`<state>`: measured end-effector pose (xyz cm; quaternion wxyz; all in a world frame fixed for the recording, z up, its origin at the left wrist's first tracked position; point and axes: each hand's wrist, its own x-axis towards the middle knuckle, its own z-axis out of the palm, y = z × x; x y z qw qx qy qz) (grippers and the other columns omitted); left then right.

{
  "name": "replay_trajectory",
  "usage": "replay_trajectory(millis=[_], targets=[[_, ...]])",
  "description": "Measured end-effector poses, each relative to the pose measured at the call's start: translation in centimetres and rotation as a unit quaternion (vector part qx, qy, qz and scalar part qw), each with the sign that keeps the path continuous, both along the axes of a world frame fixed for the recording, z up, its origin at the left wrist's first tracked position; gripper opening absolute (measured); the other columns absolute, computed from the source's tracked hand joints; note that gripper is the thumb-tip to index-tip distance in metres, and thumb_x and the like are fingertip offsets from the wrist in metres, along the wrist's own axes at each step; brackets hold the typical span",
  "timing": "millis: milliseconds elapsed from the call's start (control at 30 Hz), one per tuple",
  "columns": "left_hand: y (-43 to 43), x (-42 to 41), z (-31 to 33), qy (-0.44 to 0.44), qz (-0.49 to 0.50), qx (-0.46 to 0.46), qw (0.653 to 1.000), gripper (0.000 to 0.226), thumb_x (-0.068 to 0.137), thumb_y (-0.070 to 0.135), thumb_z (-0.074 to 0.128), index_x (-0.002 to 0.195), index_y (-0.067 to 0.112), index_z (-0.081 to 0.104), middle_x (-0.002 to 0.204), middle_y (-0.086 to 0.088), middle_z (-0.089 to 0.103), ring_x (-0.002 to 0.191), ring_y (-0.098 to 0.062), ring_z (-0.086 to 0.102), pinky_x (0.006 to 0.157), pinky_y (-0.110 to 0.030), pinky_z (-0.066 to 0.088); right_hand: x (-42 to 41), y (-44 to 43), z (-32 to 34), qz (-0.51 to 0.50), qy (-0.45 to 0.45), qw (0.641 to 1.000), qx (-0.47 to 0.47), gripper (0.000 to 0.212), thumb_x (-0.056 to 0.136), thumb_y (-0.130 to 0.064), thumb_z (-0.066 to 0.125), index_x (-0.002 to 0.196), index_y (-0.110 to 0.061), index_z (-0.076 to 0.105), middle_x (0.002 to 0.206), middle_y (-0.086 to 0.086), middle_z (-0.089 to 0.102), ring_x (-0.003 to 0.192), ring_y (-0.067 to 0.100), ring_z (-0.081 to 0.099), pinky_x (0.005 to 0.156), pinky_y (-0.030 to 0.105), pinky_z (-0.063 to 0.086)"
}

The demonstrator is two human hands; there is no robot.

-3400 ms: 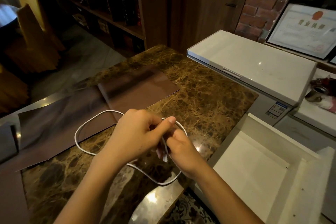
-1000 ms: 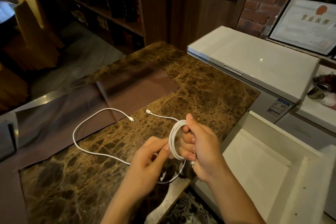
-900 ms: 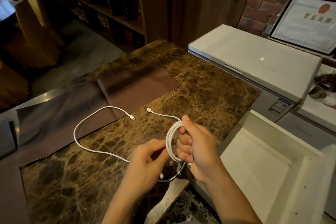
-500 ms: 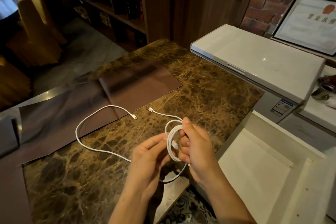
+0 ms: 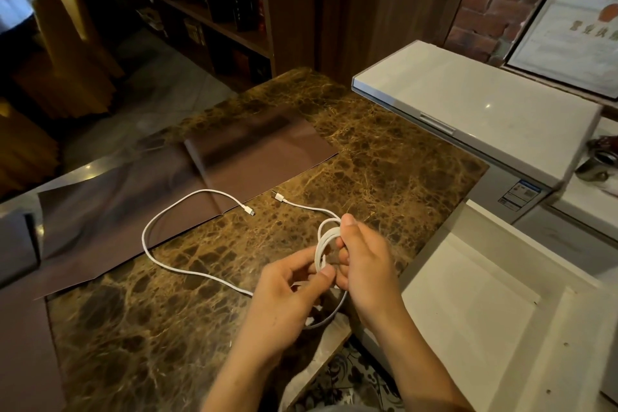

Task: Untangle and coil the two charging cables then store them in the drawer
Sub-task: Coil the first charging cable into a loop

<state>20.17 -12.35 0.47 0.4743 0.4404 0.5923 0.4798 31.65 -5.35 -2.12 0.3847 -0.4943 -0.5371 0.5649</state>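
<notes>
Over the brown marble table (image 5: 384,157), two hands busy with white cables.

From the head view: right hand (image 5: 366,264) closed around a small coil of white cable (image 5: 322,244), thumb on top, just above the table edge. Left hand (image 5: 287,304) pinching the same coil low down with thumb and fingertip. One loose end (image 5: 279,196) flat on the table beyond the coil. Second white cable (image 5: 157,221) lying in a wide loop to the left, partly on a brown mat (image 5: 110,211). Open white drawer (image 5: 468,311) just right of the hands.
</notes>
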Motion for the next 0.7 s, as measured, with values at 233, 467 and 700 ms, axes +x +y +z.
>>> replay_trajectory(millis=[233, 467, 700], targets=[[0.1, -0.2, -0.1, 0.406, -0.029, -0.010, 0.913, 0.017, 0.098, 0.038, 0.055, 0.104, 0.036, 0.071, 0.078, 0.009, 0.075, 0.070, -0.007, 0.066, 0.072, -0.031, 0.057, 0.1, 0.3, -0.7, -0.015, -0.017, 1.000, 0.011, 0.045, 0.103, -0.047, 0.042, 0.064, -0.032, 0.060, 0.056, -0.011, 0.053, 0.054, 0.009, 0.048, 0.054, 0.032, 0.037], [-1.8, -2.5, 2.1, 0.361, -0.066, -0.015, 0.930, 0.025, 0.098, 0.041, 0.056, 0.077, 0.035, 0.067, 0.066, 0.013, 0.069, 0.062, -0.008, 0.063, 0.057, -0.020, 0.050, 1.7, 1.7, 0.8, -0.023, 0.074, 0.995, -0.059, 0.049, 0.104, -0.037, 0.050, 0.057, -0.024, 0.053, 0.052, -0.007, 0.040, 0.044, 0.011, 0.028, 0.043, 0.026, 0.023], [-2.3, -3.4, 1.8, 0.353, -0.073, -0.060, 0.931, 0.019, 0.098, 0.041, 0.056, 0.103, 0.037, 0.074, 0.082, 0.021, 0.074, 0.071, -0.001, 0.066, 0.065, -0.019, 0.055, 0.8, 1.0, 1.6, 0.011, 0.066, 0.997, -0.050, 0.048, 0.104, -0.037, 0.050, 0.059, -0.022, 0.050, 0.051, -0.006, 0.037, 0.044, 0.011, 0.028, 0.042, 0.027, 0.022]])
